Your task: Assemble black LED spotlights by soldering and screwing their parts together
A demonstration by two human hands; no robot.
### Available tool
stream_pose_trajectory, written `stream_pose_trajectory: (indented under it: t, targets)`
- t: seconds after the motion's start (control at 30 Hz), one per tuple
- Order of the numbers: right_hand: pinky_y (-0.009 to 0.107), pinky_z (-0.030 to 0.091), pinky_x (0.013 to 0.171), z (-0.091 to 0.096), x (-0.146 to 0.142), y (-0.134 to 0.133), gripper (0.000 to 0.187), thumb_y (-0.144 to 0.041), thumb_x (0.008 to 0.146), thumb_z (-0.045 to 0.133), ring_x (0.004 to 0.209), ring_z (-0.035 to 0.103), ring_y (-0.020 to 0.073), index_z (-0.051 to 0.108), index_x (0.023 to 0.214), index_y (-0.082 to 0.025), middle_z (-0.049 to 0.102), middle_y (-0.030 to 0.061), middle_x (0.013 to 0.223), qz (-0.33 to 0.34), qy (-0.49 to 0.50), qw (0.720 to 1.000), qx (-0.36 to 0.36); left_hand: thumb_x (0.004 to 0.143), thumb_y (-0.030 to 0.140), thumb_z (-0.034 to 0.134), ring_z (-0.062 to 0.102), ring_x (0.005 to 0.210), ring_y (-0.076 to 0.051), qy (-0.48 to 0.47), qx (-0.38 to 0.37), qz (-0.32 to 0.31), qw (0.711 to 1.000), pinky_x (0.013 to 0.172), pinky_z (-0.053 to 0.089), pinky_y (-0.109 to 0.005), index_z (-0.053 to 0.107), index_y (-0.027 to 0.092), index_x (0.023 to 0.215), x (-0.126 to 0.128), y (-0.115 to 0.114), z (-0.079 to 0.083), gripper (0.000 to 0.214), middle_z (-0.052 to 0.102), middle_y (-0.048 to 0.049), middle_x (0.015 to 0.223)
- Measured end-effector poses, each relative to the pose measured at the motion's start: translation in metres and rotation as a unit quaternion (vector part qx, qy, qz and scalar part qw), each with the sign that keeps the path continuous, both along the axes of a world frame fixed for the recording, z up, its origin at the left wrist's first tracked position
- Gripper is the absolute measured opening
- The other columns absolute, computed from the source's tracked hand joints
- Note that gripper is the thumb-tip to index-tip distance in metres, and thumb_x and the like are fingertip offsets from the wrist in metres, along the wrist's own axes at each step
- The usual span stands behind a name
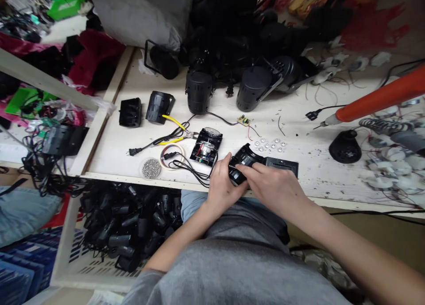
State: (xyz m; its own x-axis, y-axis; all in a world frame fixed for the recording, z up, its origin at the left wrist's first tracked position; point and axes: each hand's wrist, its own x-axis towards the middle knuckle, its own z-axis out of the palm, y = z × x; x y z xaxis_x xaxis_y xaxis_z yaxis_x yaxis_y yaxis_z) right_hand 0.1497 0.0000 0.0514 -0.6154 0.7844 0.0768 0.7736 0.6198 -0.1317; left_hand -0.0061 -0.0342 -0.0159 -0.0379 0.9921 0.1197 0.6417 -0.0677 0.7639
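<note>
Near the table's front edge, my left hand (223, 181) grips the left side of a black plastic housing half (247, 156), its hollow side up. My right hand (274, 183) is closed over the housing's near side, fingertips pressed at its inside. A flat black panel (282, 163) lies partly under my right hand. Just left of my left hand sits another open housing half (206, 148) with a round lens, wires and a black cord (191, 171). Several small clear lenses (270, 144) lie beyond my right hand.
A round dish of screws (151, 168), a tape roll (171, 156) and yellow-handled pliers (175, 134) lie at left. Black lamp housings (199, 90) stand at the back. An orange electric screwdriver (378, 97) hangs at right. A white crate (71, 265) of black parts stands below.
</note>
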Motion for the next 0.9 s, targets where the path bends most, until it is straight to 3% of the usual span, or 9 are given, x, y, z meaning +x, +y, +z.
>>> stream_pose_trajectory:
  t: [0.33,0.53,0.7,0.9]
  targets:
    - [0.028,0.02,0.047,0.026,-0.019,0.0,0.043,-0.007,0.088,0.053,0.063,0.069,0.017,0.068,0.126,-0.019,0.073,0.0058,0.083,-0.001,-0.134,0.989,-0.065,0.074,0.028,0.079,0.064,0.115,-0.031,-0.017,0.009,0.012,1.0,0.103,0.051,-0.048,0.047,0.012,0.138,0.001,0.002,0.0,0.073,0.065,-0.0172,0.126]
    - [0.031,0.02,0.049,0.039,-0.03,0.011,0.04,-0.004,0.088,0.048,0.068,0.07,0.0196,0.069,0.119,-0.016,0.073,0.0084,0.082,0.012,-0.156,0.983,-0.096,0.072,0.024,0.078,0.064,0.113,-0.03,-0.034,0.005,0.021,0.999,0.102,0.051,-0.047,0.051,0.012,0.134,0.001,0.004,-0.002,0.069,0.067,-0.0164,0.122]
    - [0.03,0.021,0.049,0.039,-0.022,0.017,0.044,-0.007,0.085,0.053,0.072,0.072,0.0205,0.07,0.122,-0.024,0.075,0.0043,0.088,-0.01,-0.157,0.979,-0.13,0.068,0.023,0.081,0.064,0.113,-0.03,-0.041,-0.002,0.011,0.999,0.1,0.052,-0.046,0.051,0.013,0.133,0.001,0.006,0.0,0.072,0.067,-0.0149,0.122]
    - [0.029,0.021,0.049,0.033,-0.017,0.011,0.044,-0.011,0.088,0.053,0.072,0.073,0.0211,0.069,0.125,-0.028,0.076,0.003,0.089,-0.015,-0.152,0.981,-0.118,0.071,0.025,0.08,0.063,0.115,-0.03,-0.032,0.003,0.01,0.999,0.102,0.051,-0.046,0.05,0.014,0.133,0.001,0.005,0.0,0.07,0.066,-0.0146,0.124]
